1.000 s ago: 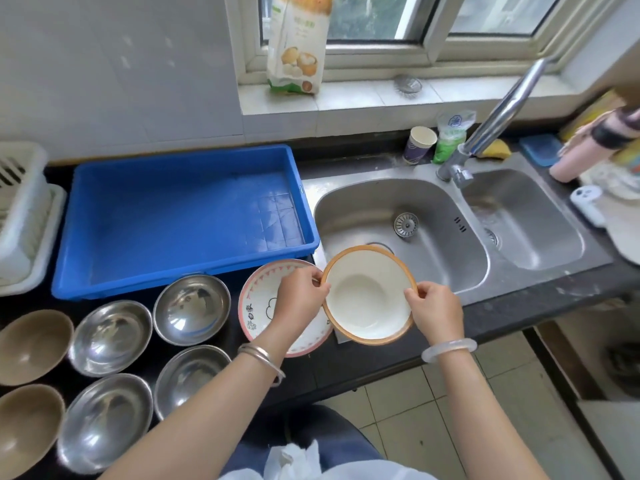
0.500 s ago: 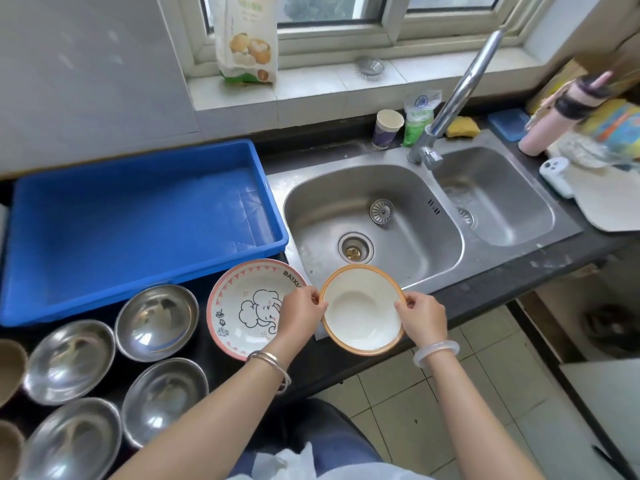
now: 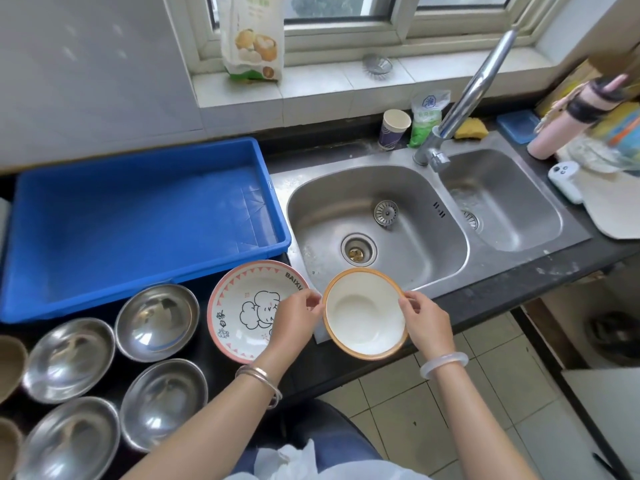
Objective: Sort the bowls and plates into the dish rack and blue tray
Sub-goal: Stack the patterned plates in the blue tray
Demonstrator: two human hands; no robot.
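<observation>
Over the front edge of the countertop [image 3: 502,292], just before the near-left corner of the sink [image 3: 433,258]: orange-rimmed dish [image 3: 365,313], mouth up, roughly level, seemingly clear of the surface. Pinched at opposite sides of its rim, left hand [image 3: 294,317] on the left side, right hand [image 3: 427,320] on the right, fingertips curled onto the lip. Probably glazed ceramic or melamine: stiff, light enough for one hand, smooth and likely slippery if wet, liable to chip against the steel sink edge if dropped. Best gripped as now, at the rim, thumb inside and fingers beneath, not by the slick well. Just left, partly under the left wrist, pink-rimmed plate [image 3: 246,306] with a cartoon print, flat on the countertop. Further left, four steel bowls [image 3: 157,322] toward the front-left corner, then brown bowls [image 3: 10,365] cut off by the frame edge. Behind those, against the back wall, blue tray [image 3: 138,220]. No dish rack in view.
</observation>
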